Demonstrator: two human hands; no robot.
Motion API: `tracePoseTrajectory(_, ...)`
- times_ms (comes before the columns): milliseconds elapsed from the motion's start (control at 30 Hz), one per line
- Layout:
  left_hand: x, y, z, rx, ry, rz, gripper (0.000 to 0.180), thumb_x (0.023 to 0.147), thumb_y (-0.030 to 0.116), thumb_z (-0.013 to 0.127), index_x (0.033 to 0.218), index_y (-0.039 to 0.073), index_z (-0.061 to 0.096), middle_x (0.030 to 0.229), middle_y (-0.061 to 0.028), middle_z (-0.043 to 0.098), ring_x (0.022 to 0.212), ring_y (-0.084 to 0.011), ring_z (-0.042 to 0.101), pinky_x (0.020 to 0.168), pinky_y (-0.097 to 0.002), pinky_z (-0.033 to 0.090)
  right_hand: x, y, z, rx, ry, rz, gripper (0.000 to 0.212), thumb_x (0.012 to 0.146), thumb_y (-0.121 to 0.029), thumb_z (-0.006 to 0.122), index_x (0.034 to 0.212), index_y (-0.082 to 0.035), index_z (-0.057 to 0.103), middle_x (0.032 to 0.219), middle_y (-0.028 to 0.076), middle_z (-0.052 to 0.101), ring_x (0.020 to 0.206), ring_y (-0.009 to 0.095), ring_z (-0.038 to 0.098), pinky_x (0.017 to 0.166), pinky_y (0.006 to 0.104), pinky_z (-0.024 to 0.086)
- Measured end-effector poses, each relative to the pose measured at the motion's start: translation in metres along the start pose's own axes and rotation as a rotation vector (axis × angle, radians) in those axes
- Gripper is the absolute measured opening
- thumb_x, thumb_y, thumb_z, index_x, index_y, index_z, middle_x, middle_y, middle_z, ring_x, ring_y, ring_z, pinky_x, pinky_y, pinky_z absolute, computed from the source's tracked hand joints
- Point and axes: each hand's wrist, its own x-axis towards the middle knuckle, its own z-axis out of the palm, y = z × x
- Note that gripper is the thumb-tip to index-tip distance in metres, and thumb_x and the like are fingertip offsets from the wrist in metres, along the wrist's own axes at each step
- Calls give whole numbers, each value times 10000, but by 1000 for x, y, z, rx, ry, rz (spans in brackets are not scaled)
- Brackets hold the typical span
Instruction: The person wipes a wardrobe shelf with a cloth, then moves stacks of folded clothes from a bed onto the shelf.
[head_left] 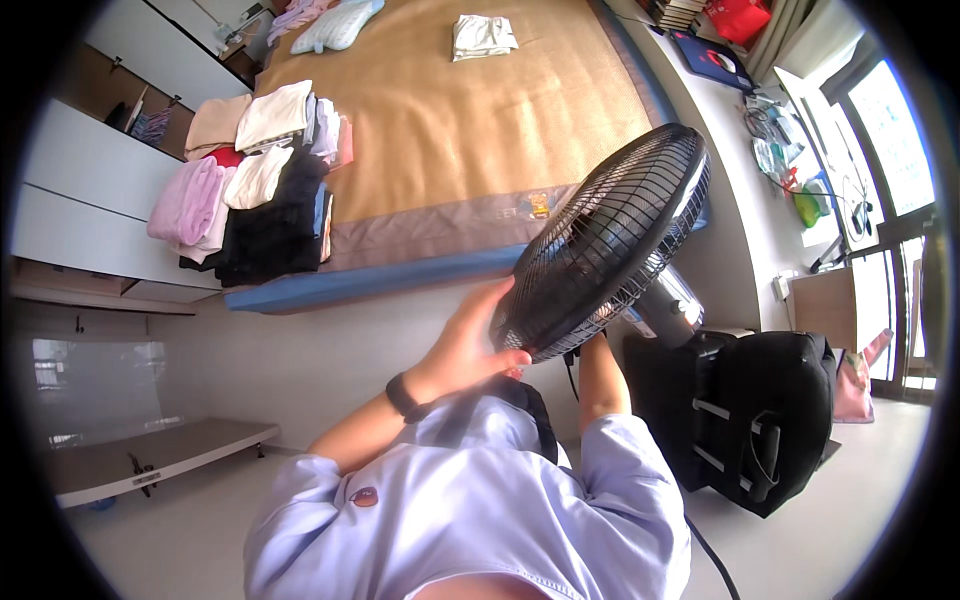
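Note:
A black electric fan [600, 250] with a round wire cage is tilted in front of me, its grey-black neck [665, 305] pointing right toward a black case. My left hand [465, 345] grips the lower left rim of the cage, thumb on the near side and fingers round the edge. A dark band circles that wrist. My right forearm [603, 385] reaches up behind the fan, and the cage hides my right hand, so its fingers do not show. A dark cord hangs beside that forearm.
Ahead is a bed [450, 130] with a tan mat and stacks of folded clothes [260, 180] at its left corner. White folded cloth [483, 37] lies farther back. A black case [770, 410] stands at right, below a cluttered desk [800, 150]. An opened cabinet panel [170, 455] juts out at left.

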Motion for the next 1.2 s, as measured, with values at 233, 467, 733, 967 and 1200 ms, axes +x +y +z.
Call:
tracePoseTrajectory(233,-5,-14,3,-379,-85,-244,862,656,256,737,1315,32,229,1282,-186,347,1155,-269,380,964,-342,300,9,-4,1,4,-8,-14,327,751,-278,520,959,-32,577,976,184,570,904,321,545,739,402,433)
tracePoseTrajectory(467,-2,-6,12,-171,-99,-171,888,630,379,731,1289,11,263,1236,-203,384,1135,-302,402,955,-357,308,17,1,-6,-1,-17,-2,314,756,-272,511,952,-35,580,968,183,572,899,322,546,738,403,433)
tracePoseTrajectory(733,-5,9,26,-134,-210,-296,962,588,324,773,1308,23,211,1307,-175,281,1073,-239,442,703,-279,480,12,-6,12,16,-38,-21,301,762,-264,502,944,-39,583,959,181,574,894,324,547,738,404,433)
tracePoseTrajectory(967,-9,-2,24,-213,-249,-257,996,573,281,784,1335,76,176,1349,-152,244,1214,-267,312,874,-369,421,1,3,5,11,-21,-5,290,768,-258,494,937,-41,587,952,180,577,889,325,548,738,405,432)
tracePoseTrajectory(1200,-1,-16,9,-404,-303,-285,941,632,253,752,1346,90,161,1388,-118,180,1255,-264,239,970,-410,313,-6,8,0,11,-7,4,280,773,-251,486,930,-44,590,944,179,579,885,327,548,738,406,432)
